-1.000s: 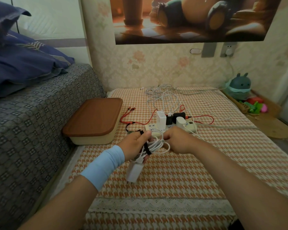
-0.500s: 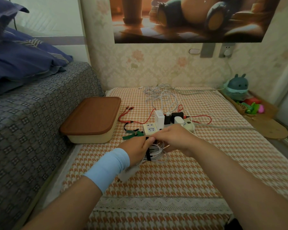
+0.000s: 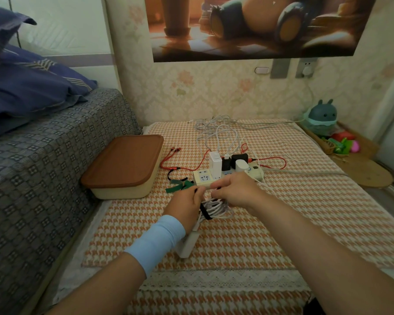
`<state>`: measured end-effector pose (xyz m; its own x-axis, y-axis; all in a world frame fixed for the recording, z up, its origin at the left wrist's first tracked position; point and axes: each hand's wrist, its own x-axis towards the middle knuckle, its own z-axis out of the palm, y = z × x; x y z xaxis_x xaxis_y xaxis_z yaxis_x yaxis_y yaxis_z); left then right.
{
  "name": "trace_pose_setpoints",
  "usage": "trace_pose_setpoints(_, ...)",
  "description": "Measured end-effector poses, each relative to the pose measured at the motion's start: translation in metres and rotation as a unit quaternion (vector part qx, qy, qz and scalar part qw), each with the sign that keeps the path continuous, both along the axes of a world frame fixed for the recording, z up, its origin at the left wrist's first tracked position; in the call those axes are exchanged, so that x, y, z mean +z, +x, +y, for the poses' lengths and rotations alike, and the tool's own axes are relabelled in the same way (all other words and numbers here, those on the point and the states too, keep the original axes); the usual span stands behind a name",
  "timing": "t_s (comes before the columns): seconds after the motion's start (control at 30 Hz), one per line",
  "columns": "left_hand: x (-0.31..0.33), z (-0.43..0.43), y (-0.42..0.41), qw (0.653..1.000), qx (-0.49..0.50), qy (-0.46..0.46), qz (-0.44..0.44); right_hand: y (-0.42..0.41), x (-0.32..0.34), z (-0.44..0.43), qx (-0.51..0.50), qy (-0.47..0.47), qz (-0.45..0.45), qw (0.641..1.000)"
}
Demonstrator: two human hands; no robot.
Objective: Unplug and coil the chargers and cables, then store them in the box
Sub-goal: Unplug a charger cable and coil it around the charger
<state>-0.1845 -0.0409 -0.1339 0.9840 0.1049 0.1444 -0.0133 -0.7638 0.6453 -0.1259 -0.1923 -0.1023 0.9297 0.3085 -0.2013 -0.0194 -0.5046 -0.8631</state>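
Observation:
A coiled white cable [image 3: 216,206] with a black strap [image 3: 205,212] around it lies under both hands; its white charger block [image 3: 188,245] rests on the mat near my left wrist. My left hand [image 3: 185,202] and my right hand [image 3: 234,189] pinch the strap's ends above the coil. Behind them a white power strip [image 3: 204,178] carries a white charger [image 3: 215,163], two black chargers [image 3: 233,161] and a white plug [image 3: 241,165]. Red cables [image 3: 175,164] and loose white cables [image 3: 218,135] trail from it. The cream box with a brown lid [image 3: 123,164] stands shut at the left.
A green strap [image 3: 179,186] and a black strap [image 3: 171,175] lie left of the power strip. A patterned bed edge [image 3: 43,178] borders the left. A toy figure [image 3: 322,118], a basket and a wooden board [image 3: 369,176] sit on the right.
The coil and charger block have come down from mid-air onto the mat. Both hands have moved forward and closer together over the strap.

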Motion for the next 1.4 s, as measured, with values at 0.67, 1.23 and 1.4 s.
trace_pose_setpoints(0.67,0.002,0.014,0.017,0.973,0.056,0.071,0.213,-0.027,0.0,0.024,0.22,-0.118,-0.358,0.9)
trace_pose_setpoints(1.23,0.015,0.039,0.0,0.957,0.038,-0.227,0.178,-0.021,-0.014,0.019,0.243,-0.084,-0.348,0.902)
trace_pose_setpoints(1.4,0.013,0.046,-0.011,0.935,-0.032,-0.31,0.172,-0.016,-0.02,0.013,0.228,-0.068,-0.352,0.905)
